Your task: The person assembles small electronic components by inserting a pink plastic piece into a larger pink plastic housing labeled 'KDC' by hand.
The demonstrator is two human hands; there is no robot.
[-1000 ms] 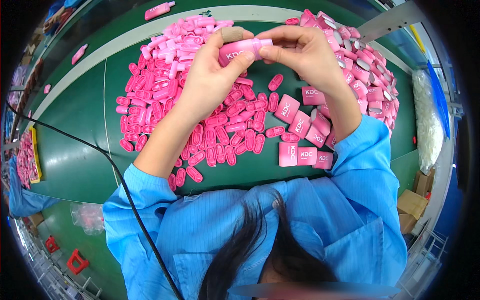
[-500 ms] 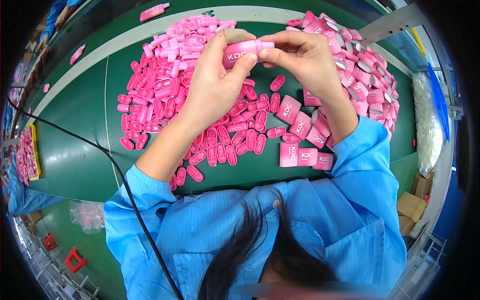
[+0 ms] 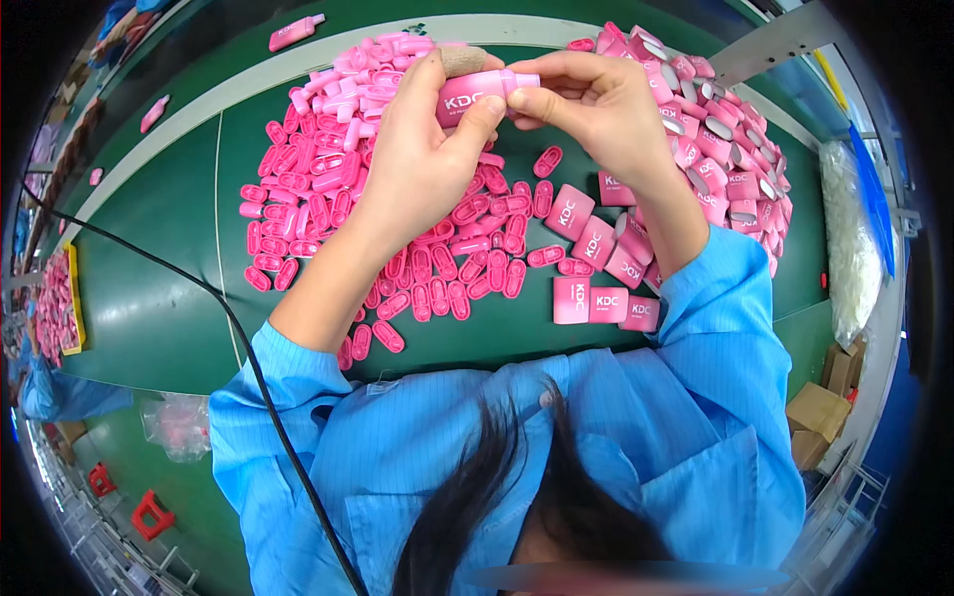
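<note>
Above the green table, my two hands hold a pink vape (image 3: 473, 95) crosswise, its narrow mouthpiece end toward the right. My left hand (image 3: 417, 144) wraps the wide body, thumb on the front; a tan covering is on one of its fingers. My right hand (image 3: 608, 114) pinches the mouthpiece end between thumb and fingers. Under and left of my left hand spreads a heap of pink mouthpiece caps (image 3: 323, 179), many with their hollow side up. Beyond my right forearm rises a pile of pink vape bodies (image 3: 730, 149); several more bodies (image 3: 594, 241) lie loose near its inner side.
A black cable (image 3: 224, 303) runs down across my left side. Past the pale rail, a finished-looking pink vape (image 3: 296, 33) lies on a green strip. A yellow-edged bin (image 3: 74, 298) of pink parts stands far left. A metal bracket (image 3: 780, 48) juts in at upper right.
Both hands keep their hold on the vape and have shifted slightly left. The vape beyond the rail has moved a little left. The whole view has shifted slightly.
</note>
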